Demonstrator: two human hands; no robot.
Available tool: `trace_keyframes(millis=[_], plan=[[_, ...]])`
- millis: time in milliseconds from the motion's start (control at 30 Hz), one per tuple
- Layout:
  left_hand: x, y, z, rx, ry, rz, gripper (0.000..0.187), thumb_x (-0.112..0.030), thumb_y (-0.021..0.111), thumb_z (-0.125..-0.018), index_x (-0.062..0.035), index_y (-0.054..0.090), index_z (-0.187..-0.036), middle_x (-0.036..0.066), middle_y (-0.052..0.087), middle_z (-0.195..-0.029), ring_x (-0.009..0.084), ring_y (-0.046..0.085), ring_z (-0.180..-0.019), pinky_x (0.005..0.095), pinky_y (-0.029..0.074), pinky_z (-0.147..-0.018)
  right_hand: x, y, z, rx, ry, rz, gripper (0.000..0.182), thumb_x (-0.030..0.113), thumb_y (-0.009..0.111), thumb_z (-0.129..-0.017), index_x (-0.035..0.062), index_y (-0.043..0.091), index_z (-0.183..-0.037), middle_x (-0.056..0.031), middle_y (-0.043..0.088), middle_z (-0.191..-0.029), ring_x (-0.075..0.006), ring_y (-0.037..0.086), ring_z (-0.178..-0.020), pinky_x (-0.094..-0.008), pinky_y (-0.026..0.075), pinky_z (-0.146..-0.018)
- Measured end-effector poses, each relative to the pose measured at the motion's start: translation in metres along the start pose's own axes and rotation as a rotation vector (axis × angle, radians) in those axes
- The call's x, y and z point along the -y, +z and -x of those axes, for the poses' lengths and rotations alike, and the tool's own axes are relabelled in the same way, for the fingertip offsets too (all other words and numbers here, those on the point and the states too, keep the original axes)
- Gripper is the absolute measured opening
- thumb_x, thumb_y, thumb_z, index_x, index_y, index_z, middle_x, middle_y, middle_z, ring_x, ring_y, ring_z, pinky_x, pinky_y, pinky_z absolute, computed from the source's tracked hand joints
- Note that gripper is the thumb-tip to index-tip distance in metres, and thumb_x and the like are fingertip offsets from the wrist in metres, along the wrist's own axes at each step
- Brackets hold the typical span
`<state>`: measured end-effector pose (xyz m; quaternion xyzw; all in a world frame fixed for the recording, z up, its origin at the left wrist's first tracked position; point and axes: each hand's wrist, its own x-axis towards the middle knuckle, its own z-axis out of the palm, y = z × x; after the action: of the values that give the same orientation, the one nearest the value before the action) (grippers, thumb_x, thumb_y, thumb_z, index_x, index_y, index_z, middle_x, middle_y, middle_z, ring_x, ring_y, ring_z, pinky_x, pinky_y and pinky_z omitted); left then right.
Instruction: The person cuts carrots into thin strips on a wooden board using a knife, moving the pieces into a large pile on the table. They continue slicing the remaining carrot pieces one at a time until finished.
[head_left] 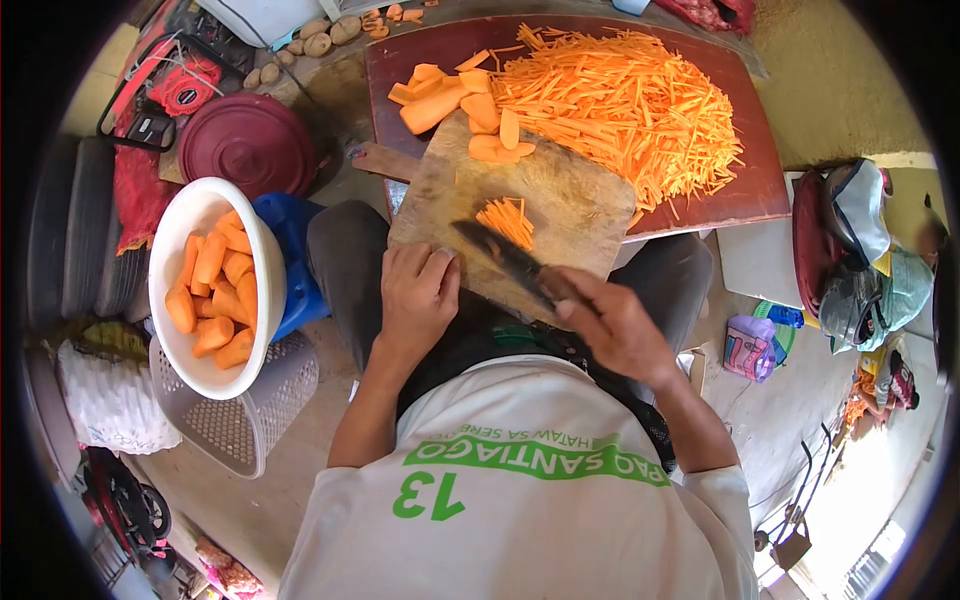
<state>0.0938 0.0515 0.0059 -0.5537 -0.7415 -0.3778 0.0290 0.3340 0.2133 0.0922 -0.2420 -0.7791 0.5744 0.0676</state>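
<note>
My right hand (615,325) is closed round the handle of a kitchen knife (508,258). Its dark blade slants over the wooden cutting board (585,205), next to a small heap of carrot strips (507,222). At the board's near left edge rests my left hand (418,290), fingers curled in; whatever they may hold is hidden. Carrot slices (500,150) lie at the far side of the board, beside peeled carrot pieces (435,105). A large pile of carrot strips (640,110) covers much of the red table (755,190) beyond.
On my left, a white basin (160,300) of peeled carrots stands above a grey plastic crate (290,385) and beside a blue container (295,290). Further back are a dark red lid (245,145) and several potatoes (317,44). Bags (860,260) stand at the right.
</note>
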Motion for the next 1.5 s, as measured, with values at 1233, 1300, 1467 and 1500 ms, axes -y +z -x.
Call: trace_keyframes(millis=[1233,1300,1467,1500], plan=[[-0.012,0.003,-0.02,0.114,0.084,-0.037,0.015,-0.004,0.083,-0.09,-0.0042,0.075,-0.104,0.01,0.069,-0.103,0.0323,0.067,-0.098,0.0481,0.046,-0.094,-0.06,-0.122,-0.032,-0.532,0.039,-0.158,0.038,0.016,0.069,-0.114,-0.0057,0.067,-0.145,0.0022,0.062,-0.08,-0.0033,0.052,-0.06,-0.0247,0.041,-0.054],[-0.013,0.004,-0.03,0.115,0.107,-0.041,0.015,-0.004,0.083,-0.091,-0.0044,0.075,-0.104,0.009,0.071,-0.103,0.0312,0.068,-0.097,0.0476,0.046,-0.094,-0.058,-0.113,-0.03,-0.459,0.052,-0.125,0.037,0.015,0.07,-0.113,-0.0057,0.068,-0.144,0.0013,0.066,-0.084,-0.0038,0.056,-0.068,-0.0251,0.045,-0.06],[-0.014,0.004,-0.046,0.092,0.111,-0.062,0.016,0.0,0.08,-0.092,-0.0033,0.077,-0.107,0.01,0.072,-0.099,0.0316,0.069,-0.094,0.0451,0.048,-0.092,-0.054,-0.084,-0.026,-0.302,0.002,0.008,0.039,0.014,0.073,-0.109,-0.006,0.068,-0.142,-0.0107,0.079,-0.104,-0.0154,0.07,-0.094,-0.0353,0.057,-0.086],[-0.015,0.004,-0.049,0.083,0.064,0.041,0.016,0.001,0.08,-0.092,-0.0023,0.077,-0.107,0.011,0.073,-0.097,0.0314,0.069,-0.092,0.0442,0.049,-0.09,-0.061,-0.08,-0.027,-0.276,-0.027,0.078,0.039,0.013,0.073,-0.108,-0.0049,0.068,-0.143,-0.0168,0.082,-0.108,-0.02,0.075,-0.099,-0.0389,0.059,-0.09]])
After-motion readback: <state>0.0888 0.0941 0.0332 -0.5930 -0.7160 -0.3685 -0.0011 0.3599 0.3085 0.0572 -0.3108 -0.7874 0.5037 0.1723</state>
